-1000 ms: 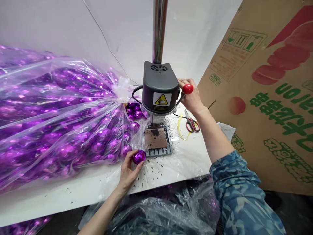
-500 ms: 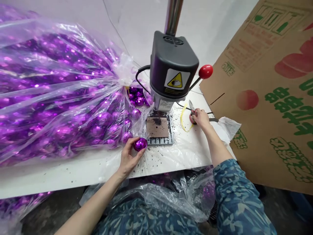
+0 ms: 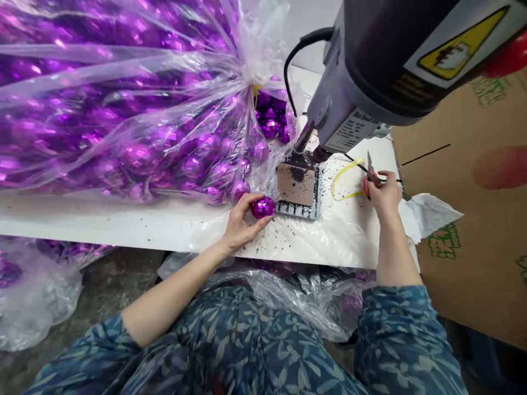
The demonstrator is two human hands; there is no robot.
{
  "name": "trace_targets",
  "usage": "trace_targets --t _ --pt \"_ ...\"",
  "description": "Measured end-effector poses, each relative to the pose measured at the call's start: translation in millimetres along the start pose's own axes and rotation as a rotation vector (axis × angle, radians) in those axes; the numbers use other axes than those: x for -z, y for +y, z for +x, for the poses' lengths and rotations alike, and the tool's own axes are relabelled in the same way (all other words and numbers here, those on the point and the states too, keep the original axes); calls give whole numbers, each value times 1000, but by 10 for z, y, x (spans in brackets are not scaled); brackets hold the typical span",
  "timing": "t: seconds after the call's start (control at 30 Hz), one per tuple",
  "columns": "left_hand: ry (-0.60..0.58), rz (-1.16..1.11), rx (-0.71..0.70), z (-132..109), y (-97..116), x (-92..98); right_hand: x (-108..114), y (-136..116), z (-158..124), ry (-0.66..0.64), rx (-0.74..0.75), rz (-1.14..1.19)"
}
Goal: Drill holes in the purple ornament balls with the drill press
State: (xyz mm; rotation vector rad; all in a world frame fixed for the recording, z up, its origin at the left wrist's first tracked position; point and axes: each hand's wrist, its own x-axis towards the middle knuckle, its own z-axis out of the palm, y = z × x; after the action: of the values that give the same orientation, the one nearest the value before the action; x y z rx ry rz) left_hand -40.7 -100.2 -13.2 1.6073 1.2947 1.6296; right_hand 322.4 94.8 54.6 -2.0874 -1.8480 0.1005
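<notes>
Between the thumb and fingers of my left hand [image 3: 242,225] is a shiny purple faceted ball [image 3: 263,207], held at the left front corner of the drill press base [image 3: 302,211]. My right hand [image 3: 385,193] has its fingers on the red handles of the scissors [image 3: 369,176], whose blades point away from me on the white table [image 3: 164,222]. A yellow strap [image 3: 338,184] curves beside the scissors. On the base lies a brown board [image 3: 295,186] with a small hole and dark shavings.
The drill press head [image 3: 370,71] hangs over the table's back right. A big clear bag of purple balls [image 3: 123,120] fills the left. A cardboard box [image 3: 473,203] stands at the right, near crumpled white paper [image 3: 436,211].
The view has shifted and tilted, so the drill press head looks larger and further right. My left hand still holds the ball, and my right hand remains at the scissors.
</notes>
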Motion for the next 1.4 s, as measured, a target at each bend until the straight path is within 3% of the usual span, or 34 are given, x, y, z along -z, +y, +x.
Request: trace_targets --t 0.13,0.33,0.47,0.77,1.2,1.4 --pt "3 -9 -23 7 7 -7 253 -76 -524 63 -120 364" --pt "9 -2 -43 13 24 -14 397 -379 -1639 -85 -114 766" --pt "2 3 -28 15 46 -9 349 -634 -2057 -191 -104 888" --pt "-9 16 -17 18 57 -2 281 -931 -1953 -256 -151 1006" --pt "-24 49 -48 36 93 18 154 -908 -2006 -223 -209 941" --pt "34 199 -110 -27 147 -26 244 -824 -2026 -201 -176 895"
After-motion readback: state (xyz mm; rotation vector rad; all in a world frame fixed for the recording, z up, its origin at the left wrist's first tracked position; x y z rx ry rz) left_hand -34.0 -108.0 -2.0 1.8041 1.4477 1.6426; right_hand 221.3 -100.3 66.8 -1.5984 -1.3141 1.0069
